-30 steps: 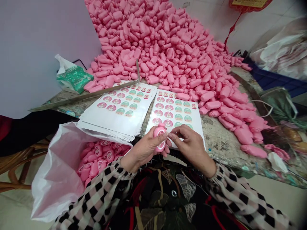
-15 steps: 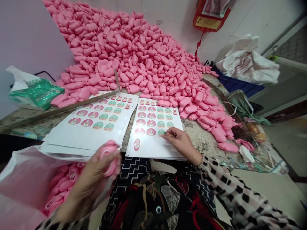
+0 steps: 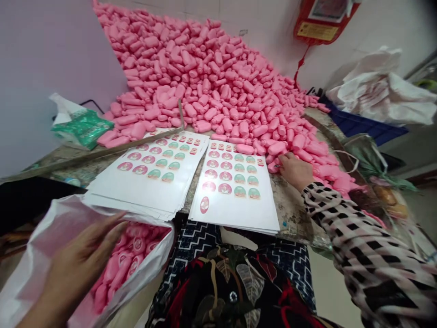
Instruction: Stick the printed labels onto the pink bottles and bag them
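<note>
"Pink bottles (image 3: 245, 149): where are they, and does the right hand (image 3: 295, 172) grip one?"

"They're heaped on the table (image 3: 290, 214), and its fingers reach among those at the near edge. Whether they're closed around one, I can't tell."

"And the left hand (image 3: 77, 259)?"

"Released, fingers stretched out over the white sack (image 3: 59, 214), where labelled bottles (image 3: 118, 273) lie."

"Between the hands?"

"Two stacks side by side, the left sheets (image 3: 136, 196) and the right sheets (image 3: 235, 212), bearing pink and green stickers. One metal strip (image 3: 150, 138) crosses the left stack's far corner."

"Farther out?"

"Green packet (image 3: 83, 129) on the left, blue crate (image 3: 368, 129) on the right, red hanging (image 3: 317, 31) on the wall."
</note>
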`<state>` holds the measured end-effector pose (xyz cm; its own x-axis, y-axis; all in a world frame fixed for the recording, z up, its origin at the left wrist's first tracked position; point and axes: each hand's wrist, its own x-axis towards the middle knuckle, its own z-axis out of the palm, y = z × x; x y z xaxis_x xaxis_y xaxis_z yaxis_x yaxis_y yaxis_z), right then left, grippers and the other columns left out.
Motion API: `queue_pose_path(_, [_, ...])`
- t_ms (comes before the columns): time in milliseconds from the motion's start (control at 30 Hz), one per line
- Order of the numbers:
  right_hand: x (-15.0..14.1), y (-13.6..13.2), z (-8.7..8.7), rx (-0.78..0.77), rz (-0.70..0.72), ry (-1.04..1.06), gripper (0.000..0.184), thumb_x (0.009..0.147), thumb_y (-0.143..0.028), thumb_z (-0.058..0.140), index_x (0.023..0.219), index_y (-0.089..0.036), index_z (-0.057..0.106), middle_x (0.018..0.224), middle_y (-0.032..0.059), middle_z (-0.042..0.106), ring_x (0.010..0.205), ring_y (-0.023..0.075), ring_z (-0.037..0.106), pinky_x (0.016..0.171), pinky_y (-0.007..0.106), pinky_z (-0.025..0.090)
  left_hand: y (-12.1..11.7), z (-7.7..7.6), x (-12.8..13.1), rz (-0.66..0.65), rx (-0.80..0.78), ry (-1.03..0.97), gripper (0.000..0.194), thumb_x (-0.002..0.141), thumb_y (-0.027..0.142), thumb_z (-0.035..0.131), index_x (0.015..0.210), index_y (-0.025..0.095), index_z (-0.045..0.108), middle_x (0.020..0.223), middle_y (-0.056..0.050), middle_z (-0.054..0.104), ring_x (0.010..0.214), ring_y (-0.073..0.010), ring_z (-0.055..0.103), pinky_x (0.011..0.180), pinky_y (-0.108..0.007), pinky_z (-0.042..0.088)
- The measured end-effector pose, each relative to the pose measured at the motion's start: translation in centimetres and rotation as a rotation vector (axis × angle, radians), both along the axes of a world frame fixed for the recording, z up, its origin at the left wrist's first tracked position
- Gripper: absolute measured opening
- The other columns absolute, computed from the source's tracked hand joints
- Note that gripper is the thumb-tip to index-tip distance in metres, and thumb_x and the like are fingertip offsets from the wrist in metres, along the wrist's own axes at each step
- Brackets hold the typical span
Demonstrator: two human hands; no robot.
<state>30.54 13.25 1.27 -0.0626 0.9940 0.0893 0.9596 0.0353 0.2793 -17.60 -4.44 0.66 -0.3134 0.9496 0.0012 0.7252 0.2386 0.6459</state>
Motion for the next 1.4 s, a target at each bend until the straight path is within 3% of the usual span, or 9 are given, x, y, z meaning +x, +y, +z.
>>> queue_pose_path(167, [-2.6, -2.6, 0.1, 0.112, 0.105, 0.065, 0.042, 0.088, -0.034, 0.045, 0.125, -0.014, 0.051, 0.121, 0.0162, 0.058, 0.082, 0.0266, 0.062, 0.056, 0.032, 0.04, 1.8, 1.0, 8.1, -0.148, -0.247, -0.914, 0.043, 0.08, 0.047, 0.059, 0.111, 0.016, 0.061, 0.099, -0.009, 0.07, 0.087, -0.023, 0.066, 0.089, -0.041, 0.048])
queue_pose_path(300, [-9.2, -8.6, 0.5, 0.146, 0.477, 0.372, 0.038, 0.09, -0.03, 0.044, 0.126, -0.021, 0.05, 0.127, 0.0103, 0.056, 0.095, 0.0232, 0.061, 0.064, 0.03, 0.047, 3.5, -0.5, 13.4, -0.192, -0.565, -1.634, 0.048, 0.087, 0.046, 0.05, 0.118, 0.009, 0.054, 0.11, -0.017, 0.064, 0.098, -0.0233, 0.063, 0.091, -0.039, 0.046])
queue_pose_path(400, [-13.8, -12.9, 0.8, -0.02, 0.754, 0.542, 0.043, 0.089, -0.024, 0.045, 0.132, -0.022, 0.044, 0.131, 0.0103, 0.052, 0.102, 0.0221, 0.059, 0.076, 0.033, 0.05, 4.0, -1.3, 15.4, -0.19, -0.735, -1.93, 0.048, 0.088, 0.049, 0.047, 0.11, 0.008, 0.056, 0.101, -0.015, 0.066, 0.09, -0.0218, 0.064, 0.085, -0.036, 0.049])
queue_pose_path(500, [-15.9, -14.9, 1.5, -0.252, 0.785, 0.724, 0.058, 0.085, -0.033, 0.055, 0.139, -0.026, 0.035, 0.135, 0.0107, 0.044, 0.1, 0.0218, 0.058, 0.077, 0.034, 0.051, 3.6, -1.5, 15.0, -0.136, -0.743, -2.016, 0.032, 0.088, 0.04, 0.051, 0.105, 0.014, 0.056, 0.091, -0.009, 0.067, 0.081, -0.0195, 0.066, 0.074, -0.034, 0.053])
queue_pose_path(567, [-16.1, -14.8, 1.6, -0.321, 0.691, 0.905, 0.059, 0.084, -0.04, 0.056, 0.139, -0.029, 0.036, 0.127, 0.009, 0.047, 0.096, 0.0192, 0.058, 0.077, 0.032, 0.05, 3.1, -1.5, 13.7, -0.039, -0.724, -1.904, 0.024, 0.085, 0.035, 0.056, 0.101, 0.016, 0.055, 0.089, -0.008, 0.068, 0.072, -0.0178, 0.066, 0.064, -0.03, 0.053])
queue_pose_path(700, [-15.8, -12.7, -0.3, -0.206, 0.407, 1.021, 0.025, 0.092, -0.033, 0.044, 0.106, -0.028, 0.063, 0.09, 0.0029, 0.054, 0.083, 0.0151, 0.057, 0.072, 0.028, 0.046, 2.1, -1.6, 11.5, -0.036, -0.455, -1.468, 0.026, 0.077, 0.026, 0.066, 0.095, 0.02, 0.05, 0.081, -0.001, 0.066, 0.054, -0.0111, 0.058, 0.049, -0.022, 0.046])
queue_pose_path(867, [-17.0, -10.6, -3.4, -0.119, 0.283, 0.828, 0.018, 0.09, -0.031, 0.047, 0.095, -0.026, 0.063, 0.09, 0.0017, 0.056, 0.081, 0.0159, 0.056, 0.069, 0.028, 0.041, 1.7, -2.4, 11.1, -0.425, -0.009, -0.493, 0.028, 0.079, 0.025, 0.063, 0.107, 0.024, 0.059, 0.113, -0.004, 0.062, 0.105, -0.0188, 0.058, 0.092, -0.034, 0.044])
queue_pose_path(1000, [-17.9, -10.3, -3.8, -0.074, 0.251, 0.723, 0.018, 0.091, -0.032, 0.045, 0.094, -0.025, 0.061, 0.093, 0.0016, 0.056, 0.08, 0.0152, 0.057, 0.065, 0.027, 0.038, 1.8, -3.0, 11.7, -0.654, -0.013, 0.007, 0.05, 0.086, 0.021, 0.05, 0.134, 0.031, 0.043, 0.149, -0.004, 0.031, 0.126, -0.0236, 0.044, 0.098, -0.04, 0.042])
queue_pose_path(1400, [-18.2, -9.8, -2.6, -0.143, 0.305, 0.512, 0.023, 0.093, -0.033, 0.042, 0.092, -0.025, 0.063, 0.093, 0.0018, 0.057, 0.076, 0.0136, 0.055, 0.058, 0.026, 0.031, 1.4, -3.8, 12.4, -0.726, -0.063, 0.413, 0.061, 0.084, 0.013, 0.047, 0.14, 0.033, 0.034, 0.154, -0.009, 0.013, 0.092, -0.0237, 0.063, 0.077, -0.04, 0.051])
